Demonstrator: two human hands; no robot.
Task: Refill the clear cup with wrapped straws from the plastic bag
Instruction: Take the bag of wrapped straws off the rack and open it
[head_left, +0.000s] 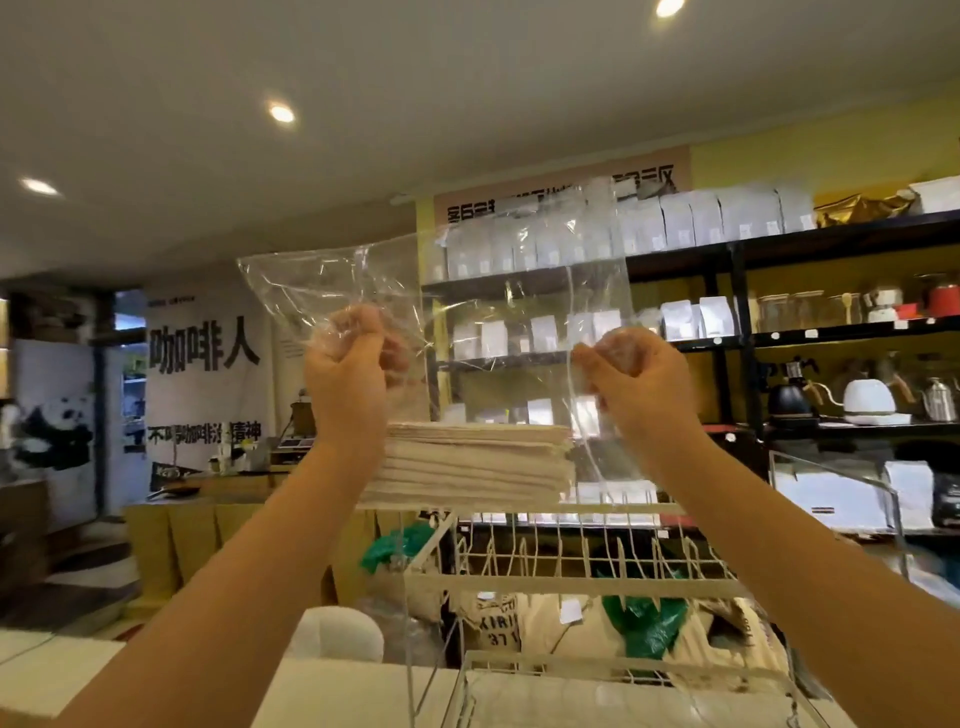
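Hands are raised side by side at head height, both gripping one clear plastic bag (467, 291). The left hand (345, 358) has its fingers curled tight round a bunched fold of the film near the bag's left edge. The right hand (636, 371) pinches the film on the bag's right side, fingers curled in the same way. Between the two hands the bag hangs stretched and creased, its open upper part rising above the knuckles. A bundle of paper-wrapped straws (472, 462) lies crosswise in the bag's bottom, just below and between the wrists, its left end hidden behind the left forearm.

Below the hands stands a white wire rack (571, 561), and through its bars show burlap sacks (498, 629) and green plastic (644, 623). Behind the right hand runs dark shelving (737, 332) stocked with white pouches (691, 218), and further right of that hand stand a white kettle (868, 400) and a black kettle (789, 400). Beyond the left hand hangs a white banner (205, 358) with large black characters. The clear cup cannot be made out with certainty.
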